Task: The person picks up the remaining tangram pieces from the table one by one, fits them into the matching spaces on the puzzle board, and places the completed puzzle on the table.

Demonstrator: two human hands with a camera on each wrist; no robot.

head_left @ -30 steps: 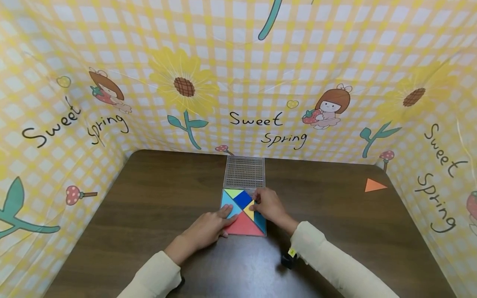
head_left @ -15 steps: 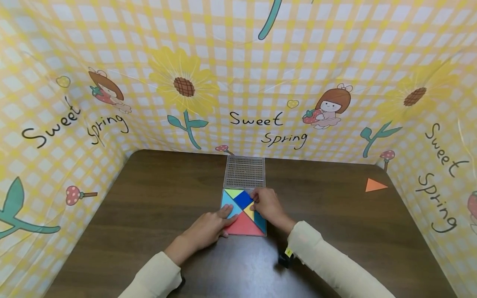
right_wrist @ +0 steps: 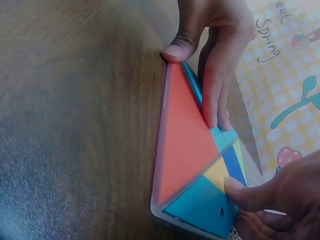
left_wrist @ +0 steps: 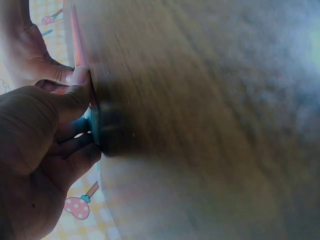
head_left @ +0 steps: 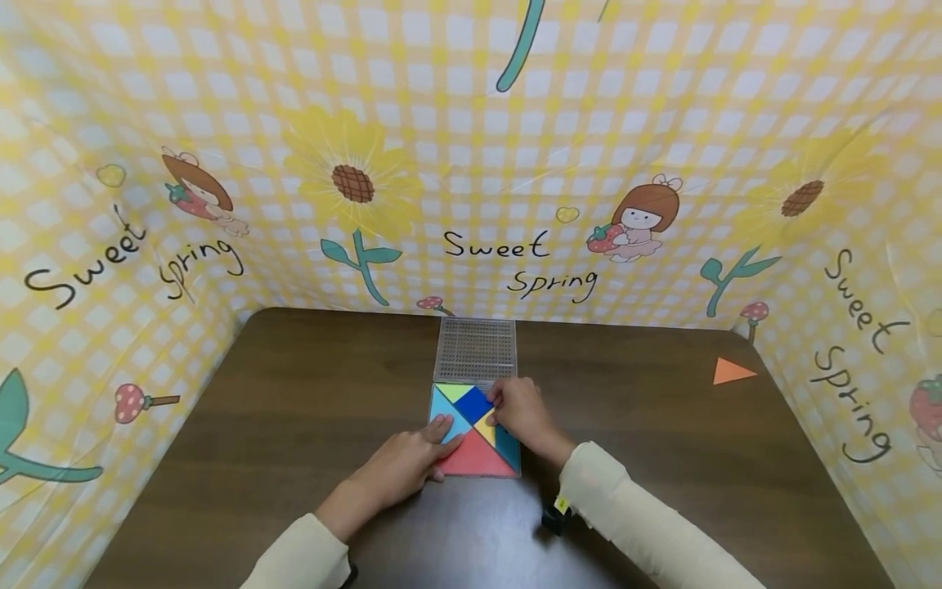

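Observation:
In the head view, colourful tangram pieces lie in a square clear tray (right_wrist: 156, 192) on the dark wooden table. My left hand (head_left: 401, 466) rests at the tray's left side. Its straight fingers press the light blue triangle (head_left: 445, 405), and its thumb sits at a corner by the red triangle (right_wrist: 187, 142). My right hand (head_left: 524, 413) is at the right side, fingers curled, its thumb on the yellow triangle (right_wrist: 216, 172) by the blue square (head_left: 474, 404). That hand partly hides the tray's far right corner. A teal piece (right_wrist: 202, 207) lies beneath the right thumb.
The tray's gridded clear lid (head_left: 477, 350) lies opened flat behind it, near the back cloth. Far to the right on the table is a loose orange triangle (head_left: 731, 372). A yellow checked cloth (head_left: 471, 164) walls the table at the back and both sides.
The head view has shifted slightly, so everything sits a little lower and further left. Both hands keep about the same places on the tray; the right fingers have shifted only slightly.

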